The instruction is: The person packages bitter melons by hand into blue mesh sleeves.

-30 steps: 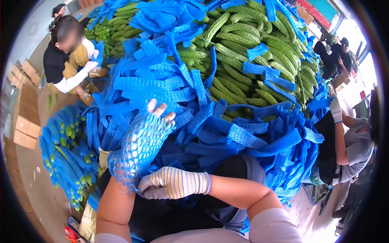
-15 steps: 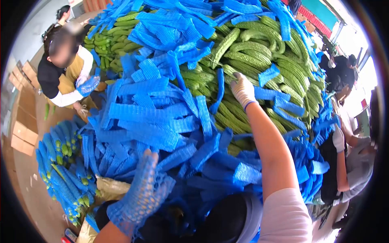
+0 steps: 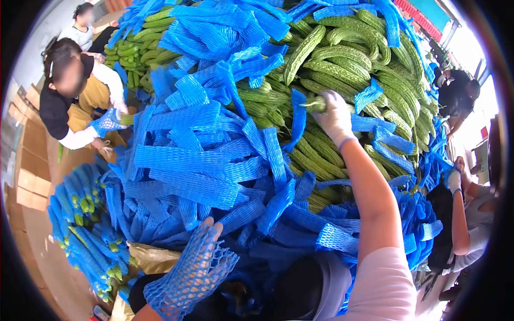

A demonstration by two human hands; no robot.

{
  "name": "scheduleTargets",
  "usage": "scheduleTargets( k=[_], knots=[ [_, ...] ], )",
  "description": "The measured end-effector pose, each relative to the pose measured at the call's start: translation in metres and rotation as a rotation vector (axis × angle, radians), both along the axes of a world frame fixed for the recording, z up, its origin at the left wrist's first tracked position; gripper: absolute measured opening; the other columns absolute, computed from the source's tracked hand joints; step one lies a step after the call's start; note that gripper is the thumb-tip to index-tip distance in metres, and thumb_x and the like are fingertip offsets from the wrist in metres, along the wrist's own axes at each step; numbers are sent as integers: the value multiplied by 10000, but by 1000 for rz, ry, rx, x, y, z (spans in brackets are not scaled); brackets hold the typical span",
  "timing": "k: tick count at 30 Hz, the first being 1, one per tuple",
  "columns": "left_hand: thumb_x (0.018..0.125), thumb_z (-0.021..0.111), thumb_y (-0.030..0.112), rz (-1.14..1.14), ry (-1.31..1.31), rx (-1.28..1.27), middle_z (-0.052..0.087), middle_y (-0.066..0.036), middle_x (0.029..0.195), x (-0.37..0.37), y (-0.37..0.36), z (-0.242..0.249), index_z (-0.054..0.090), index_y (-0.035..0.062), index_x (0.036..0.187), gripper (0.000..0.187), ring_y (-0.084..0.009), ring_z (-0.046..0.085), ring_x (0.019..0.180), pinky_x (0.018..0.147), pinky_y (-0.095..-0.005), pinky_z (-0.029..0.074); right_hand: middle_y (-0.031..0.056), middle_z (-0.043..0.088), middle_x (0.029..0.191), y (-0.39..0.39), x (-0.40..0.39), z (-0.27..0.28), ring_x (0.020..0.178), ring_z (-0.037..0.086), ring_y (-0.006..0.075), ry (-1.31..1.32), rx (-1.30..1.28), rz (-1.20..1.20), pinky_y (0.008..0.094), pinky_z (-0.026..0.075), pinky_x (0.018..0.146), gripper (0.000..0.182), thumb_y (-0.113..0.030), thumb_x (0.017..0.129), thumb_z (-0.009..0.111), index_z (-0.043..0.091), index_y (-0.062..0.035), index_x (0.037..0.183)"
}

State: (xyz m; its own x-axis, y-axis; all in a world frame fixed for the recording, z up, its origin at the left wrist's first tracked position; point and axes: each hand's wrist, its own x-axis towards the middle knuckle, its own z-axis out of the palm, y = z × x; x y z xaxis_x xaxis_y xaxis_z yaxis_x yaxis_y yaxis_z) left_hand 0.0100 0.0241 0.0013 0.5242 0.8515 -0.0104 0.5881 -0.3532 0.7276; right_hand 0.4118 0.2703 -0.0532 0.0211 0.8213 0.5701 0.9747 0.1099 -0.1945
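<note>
My right hand [image 3: 333, 119], in a pale work glove, is closed around the end of a bitter gourd [image 3: 316, 105] at the pile. The gourd's stem tip points left out of my grip; its rest is hidden by the hand. Under and behind it lie many green bitter gourds [image 3: 342, 64]. Over my left hand [image 3: 190, 270] a blue foam net sleeve [image 3: 182, 283] is pulled, its mesh spread wide and fingertips poking out at the top. Those fingers are extended, low in front of my body. Loose flat blue net sleeves [image 3: 184, 160] cover the heap ahead of it.
Gourds in blue nets [image 3: 88, 235] are stacked at the lower left beside a tan sack [image 3: 152, 258]. A person [image 3: 80, 96] with a netted hand sits at the left, another behind. More people [image 3: 468, 224] work at the right edge. Cardboard boxes [image 3: 35, 166] stand far left.
My right hand has closed on a gourd and lifted its stem end. The left hand stays low, its sleeve spread a little wider. The person at the left now has a gourd end at the netted hand.
</note>
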Motion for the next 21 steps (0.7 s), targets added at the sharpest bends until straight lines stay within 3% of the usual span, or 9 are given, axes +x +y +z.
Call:
scheduleTargets(
  k=[4,5,8,11,14,17,18,20,21],
  knots=[
    [797,731,100,57,-115,6,297,-290,1452,-4,-15,-9,305,-16,1430,772,-436,348,1336,1079,-503,323,102,619,1058,-100,-35,96,1019,587,244,922,162,290,387,443,947,409,-271,853,695,538,-60,1166],
    [786,742,81,169,-276,-264,311,-285,1442,0,-17,-2,289,-26,1432,796,-418,373,1321,1061,-490,351,97,611,1053,-121,-42,114,1018,583,229,1093,244,409,396,441,952,397,-274,890,662,521,-39,1177],
    [769,759,49,378,-632,-587,333,-269,1425,18,-25,16,217,-21,1454,875,-378,413,1292,1027,-465,398,149,606,1049,-166,-65,143,1018,584,285,1734,185,647,426,453,954,404,-311,911,628,518,7,1135],
    [785,738,37,264,-827,-422,395,-218,1380,23,-37,19,128,29,1475,920,-317,450,1260,999,-414,438,157,612,1023,-200,-95,143,1005,592,309,2026,51,724,446,465,945,417,-346,909,626,527,10,1103],
    [841,674,72,17,-587,-90,501,-144,1303,15,-37,11,214,67,1446,760,-273,509,1213,999,-362,457,174,617,1003,-225,-128,131,983,602,343,2165,-122,692,473,480,919,483,-409,885,644,534,27,1063],
    [919,609,237,-149,-769,-528,529,-111,1271,12,-28,-10,359,74,1390,558,-258,551,1167,988,-367,481,178,607,1047,-239,-149,115,1018,585,336,2357,-194,654,458,468,933,486,-430,884,638,528,7,1067],
    [915,615,207,-127,-402,243,537,-104,1262,15,-29,-15,383,65,1377,536,-201,559,1142,965,-332,486,165,587,1068,-242,-156,104,1021,568,316,2294,-176,761,463,463,930,455,-425,887,637,522,-25,1068],
    [910,621,176,-84,22,1003,544,-97,1252,18,-29,-21,407,57,1364,516,-145,566,1117,942,-296,490,108,571,1019,-261,-189,87,992,552,292,2343,-299,867,466,431,961,367,-385,898,630,530,-70,1058],
    [906,615,134,-28,-379,561,554,-106,1238,19,-34,-29,375,43,1385,543,-143,567,1109,942,-279,477,90,582,1054,-278,-205,90,1020,552,290,2272,-521,979,457,423,973,328,-336,906,634,542,-71,1078]
  ],
)
